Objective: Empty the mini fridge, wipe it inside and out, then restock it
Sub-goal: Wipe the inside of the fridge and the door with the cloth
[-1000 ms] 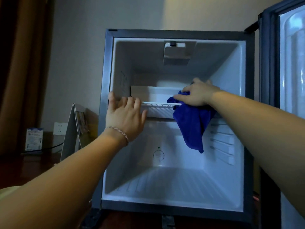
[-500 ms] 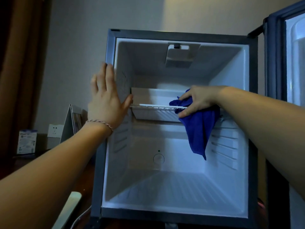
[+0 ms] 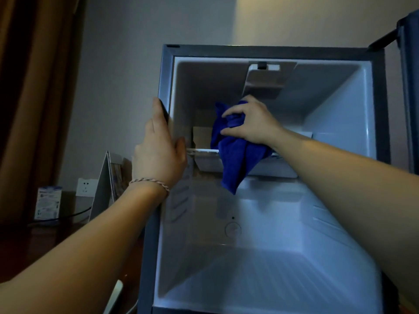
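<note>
The mini fridge (image 3: 267, 52) stands open in front of me, its white inside holding no items. A white wire shelf (image 3: 201, 151) crosses the upper part. My right hand (image 3: 247, 121) is inside the upper compartment above the shelf and grips a bunched blue cloth (image 3: 235, 159), whose tail hangs down past the shelf. My left hand (image 3: 158, 148) holds the fridge's left front frame, fingers on the outer side and thumb on the inner edge. The fridge door (image 3: 409, 91) is swung open at the right edge of view.
A folded white card stand (image 3: 103, 191) and a small white box (image 3: 47, 202) sit on the dark wooden surface left of the fridge, below a wall socket (image 3: 85, 186) with a cable. A brown curtain (image 3: 34, 87) hangs at far left. A thermostat dial (image 3: 233, 230) sits on the back wall.
My right hand has lifted the cloth from the shelf's front edge up into the compartment above it and moved left. My left hand went from the shelf to the fridge's left frame.
</note>
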{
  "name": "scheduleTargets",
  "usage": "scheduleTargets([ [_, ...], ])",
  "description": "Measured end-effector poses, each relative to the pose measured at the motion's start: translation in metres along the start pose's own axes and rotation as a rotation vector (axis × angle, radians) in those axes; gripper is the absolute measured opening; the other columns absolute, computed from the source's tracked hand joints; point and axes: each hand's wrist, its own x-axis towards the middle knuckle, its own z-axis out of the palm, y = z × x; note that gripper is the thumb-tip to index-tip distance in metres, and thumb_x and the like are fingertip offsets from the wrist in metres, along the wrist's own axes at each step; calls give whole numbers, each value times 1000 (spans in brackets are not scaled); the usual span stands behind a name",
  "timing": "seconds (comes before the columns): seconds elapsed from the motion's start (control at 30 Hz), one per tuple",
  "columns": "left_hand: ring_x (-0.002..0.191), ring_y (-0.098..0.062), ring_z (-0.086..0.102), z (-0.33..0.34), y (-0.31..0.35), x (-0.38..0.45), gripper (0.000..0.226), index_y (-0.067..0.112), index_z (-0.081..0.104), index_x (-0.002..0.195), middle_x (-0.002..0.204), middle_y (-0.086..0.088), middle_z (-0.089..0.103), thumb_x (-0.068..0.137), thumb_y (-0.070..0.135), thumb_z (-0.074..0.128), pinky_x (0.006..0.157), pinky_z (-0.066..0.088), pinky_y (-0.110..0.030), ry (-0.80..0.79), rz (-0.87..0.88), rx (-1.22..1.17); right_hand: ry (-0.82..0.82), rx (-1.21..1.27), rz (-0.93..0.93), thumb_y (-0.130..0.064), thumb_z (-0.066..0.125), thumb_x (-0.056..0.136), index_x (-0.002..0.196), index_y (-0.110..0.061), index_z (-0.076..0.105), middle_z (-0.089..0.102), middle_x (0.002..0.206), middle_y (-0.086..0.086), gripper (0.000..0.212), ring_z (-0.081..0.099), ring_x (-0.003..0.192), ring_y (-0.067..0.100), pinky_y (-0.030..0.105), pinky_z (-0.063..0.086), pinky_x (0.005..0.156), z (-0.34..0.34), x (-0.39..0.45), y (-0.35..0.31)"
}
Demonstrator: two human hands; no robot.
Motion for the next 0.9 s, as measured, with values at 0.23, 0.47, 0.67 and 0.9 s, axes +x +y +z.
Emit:
scheduleTargets([
  [0.23, 98, -41, 65, -1, 0, -1, 79, 31, 10, 153, 141, -6, 49, 93, 28, 61, 81, 56, -57, -6, 6, -13, -118, -99, -106, -53, 79, 78, 136, -33, 60, 48, 127, 6, 64, 49, 121, 29, 41, 44, 105, 27, 44, -9],
  [0.47, 101, -37, 64, 0, -1, 0, 82, 31, 6, 154, 144, -4, 46, 93, 26, 60, 82, 51, -45, -14, 0, 4, -280, -202, -131, -55, 81, 74, 145, -33, 48, 56, 141, 4, 81, 55, 125, 28, 32, 47, 99, 46, 75, -21],
  [0.67, 111, -40, 61, 1, -1, -1, 84, 32, 2, 155, 148, -2, 42, 93, 25, 59, 90, 50, -54, -4, 16, 11, -268, -192, -64, -47, 89, 67, 146, -20, 26, 55, 135, 16, 105, 58, 118, 36, 39, 51, 92, 53, 86, -21],
  [0.9, 114, -41, 59, 2, -1, -1, 86, 35, -1, 154, 151, -2, 39, 93, 26, 59, 91, 48, -52, 5, 5, 31, -249, -214, -68, -47, 84, 70, 135, -28, 57, 64, 130, 8, 72, 62, 116, 32, 37, 54, 93, 59, 84, -22],
])
